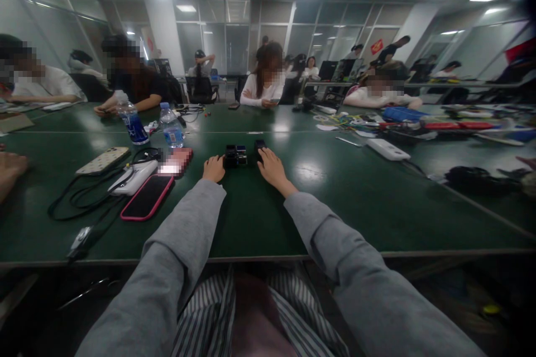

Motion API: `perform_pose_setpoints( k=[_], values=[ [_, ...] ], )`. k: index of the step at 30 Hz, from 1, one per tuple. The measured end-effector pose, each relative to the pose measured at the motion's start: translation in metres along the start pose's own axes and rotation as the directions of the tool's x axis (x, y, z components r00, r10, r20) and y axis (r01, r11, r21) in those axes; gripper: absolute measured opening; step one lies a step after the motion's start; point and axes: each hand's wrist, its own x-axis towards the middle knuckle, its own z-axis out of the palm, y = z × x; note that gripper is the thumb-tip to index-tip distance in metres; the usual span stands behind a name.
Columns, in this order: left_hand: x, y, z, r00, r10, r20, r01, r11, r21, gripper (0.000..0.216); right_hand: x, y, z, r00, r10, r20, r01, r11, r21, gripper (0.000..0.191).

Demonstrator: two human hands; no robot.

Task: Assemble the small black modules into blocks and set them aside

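Observation:
Several small black box-like pieces [236,155] stand close together on the green table, some with shiny faces. Against their left side is my left hand [214,168], its fingers curled at the nearest piece; its exact grip is partly hidden. My right hand [273,168] reaches in from the other side, fingers closed around a separate small black box [260,145]. A narrow gap of bare table lies between that box and the group. What the pieces are is too small to tell.
Left of my arms lie a pink-edged phone [147,197], a white power strip [134,177], a patterned phone [103,160] and dark cables. Behind them stand two water bottles, one blue-labelled [133,118], one clear [171,127]. Another power strip [387,149] and clutter lie right. People sit opposite.

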Motion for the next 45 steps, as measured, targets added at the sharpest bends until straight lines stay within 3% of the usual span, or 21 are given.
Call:
perform_pose_setpoints(
  k=[5, 8, 12, 15, 20, 36, 42, 45],
  values=[
    [-0.001, 0.001, -0.001, 1.0, 0.006, -0.013, -0.006, 1.0, 0.003, 0.048, -0.001, -0.003, -0.007, 0.996, -0.008, -0.085, 0.008, 1.0, 0.007, 0.055],
    [-0.001, 0.001, -0.002, 1.0, 0.012, -0.01, -0.012, 1.0, 0.0, 0.047, -0.004, -0.015, -0.019, 0.988, -0.083, -0.128, 0.093, 0.993, 0.07, 0.051],
    [0.0, -0.001, 0.001, 1.0, 0.021, -0.009, -0.021, 1.0, -0.006, 0.05, -0.008, -0.031, -0.018, 0.973, -0.226, -0.046, 0.231, 0.963, 0.141, 0.052],
    [0.001, -0.002, 0.003, 0.999, 0.028, -0.023, -0.028, 1.0, -0.008, 0.053, -0.009, -0.032, -0.005, 0.961, -0.273, 0.048, 0.261, 0.95, 0.173, 0.058],
    [0.002, -0.001, 0.004, 0.999, 0.038, 0.001, -0.038, 0.999, -0.012, 0.055, -0.007, -0.023, 0.006, 0.959, -0.27, 0.08, 0.242, 0.936, 0.255, 0.059],
    [0.006, -0.005, 0.008, 0.998, 0.066, 0.003, -0.065, 0.997, -0.029, 0.057, -0.007, -0.024, 0.003, 0.966, -0.241, 0.087, 0.198, 0.917, 0.345, 0.059],
    [0.004, -0.003, 0.006, 0.999, 0.053, 0.004, -0.053, 0.998, -0.029, 0.058, -0.007, -0.026, -0.001, 0.969, -0.236, 0.068, 0.203, 0.924, 0.324, 0.052],
    [0.004, -0.003, 0.005, 0.999, 0.048, 0.02, -0.047, 0.998, -0.038, 0.059, -0.006, -0.03, -0.01, 0.985, -0.171, 0.036, 0.153, 0.944, 0.291, 0.042]
  ],
)
